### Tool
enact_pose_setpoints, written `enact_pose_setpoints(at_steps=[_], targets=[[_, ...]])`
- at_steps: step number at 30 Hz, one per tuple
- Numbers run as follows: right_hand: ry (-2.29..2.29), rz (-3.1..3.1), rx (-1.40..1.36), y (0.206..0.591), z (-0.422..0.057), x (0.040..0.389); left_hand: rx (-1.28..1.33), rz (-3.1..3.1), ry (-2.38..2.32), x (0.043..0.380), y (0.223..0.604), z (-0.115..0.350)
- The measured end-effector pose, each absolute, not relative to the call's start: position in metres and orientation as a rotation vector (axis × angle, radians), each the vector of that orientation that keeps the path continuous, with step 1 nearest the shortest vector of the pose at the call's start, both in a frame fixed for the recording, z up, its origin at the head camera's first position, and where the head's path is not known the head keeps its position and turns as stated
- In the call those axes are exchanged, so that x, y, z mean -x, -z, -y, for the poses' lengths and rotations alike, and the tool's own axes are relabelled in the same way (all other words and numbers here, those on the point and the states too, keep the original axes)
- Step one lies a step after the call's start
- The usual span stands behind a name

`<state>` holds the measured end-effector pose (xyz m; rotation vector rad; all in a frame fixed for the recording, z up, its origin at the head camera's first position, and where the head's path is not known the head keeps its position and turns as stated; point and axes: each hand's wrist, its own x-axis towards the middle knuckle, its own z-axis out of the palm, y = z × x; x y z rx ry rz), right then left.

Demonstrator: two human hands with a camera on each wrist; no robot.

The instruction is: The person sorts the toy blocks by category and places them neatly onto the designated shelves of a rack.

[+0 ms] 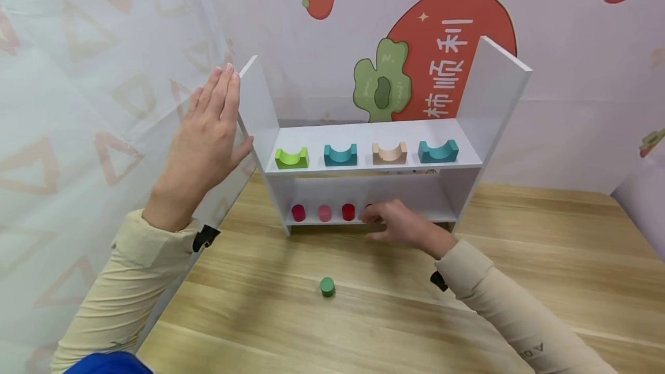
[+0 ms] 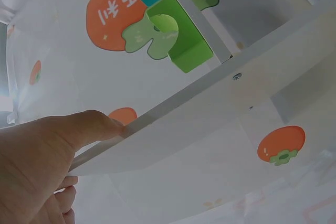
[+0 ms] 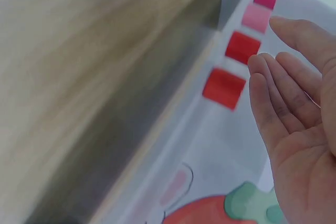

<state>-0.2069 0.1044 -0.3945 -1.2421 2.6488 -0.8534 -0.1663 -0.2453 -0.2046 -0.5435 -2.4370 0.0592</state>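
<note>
A white two-tier shelf stands on the wooden table. My left hand lies along its left side panel, fingers straight, the thumb on the panel's front edge. In front of the lower tier is my right hand, its fingers loosely bent with nothing between them. Along that tier stand a crimson cylinder, a pink cylinder and a red cylinder. Another red cylinder shows in the right wrist view beside my fingertips; my hand mostly hides it in the head view.
On the upper tier sit a lime green arch block, two teal arch blocks, one at the right end, and a beige arch block. A green cylinder stands on the table before the shelf. Patterned cloth hangs behind.
</note>
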Motion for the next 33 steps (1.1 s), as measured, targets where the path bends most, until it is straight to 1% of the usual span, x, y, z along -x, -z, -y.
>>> enact_pose_setpoints(at_steps=[5,21,33], targets=[[0.839,-2.571,1.196,0.408,-0.095,0.195,0.541,2.439,-0.059,0.167,0.205,0.246],[0.903,-2.380,1.254,0.452,-0.057,0.162,0.547,2.432,-0.073,0.168,0.205,0.246],[0.996,-2.282,1.252,0.467,-0.040,0.155,0.553,2.423,-0.080,0.168,0.206,0.247]])
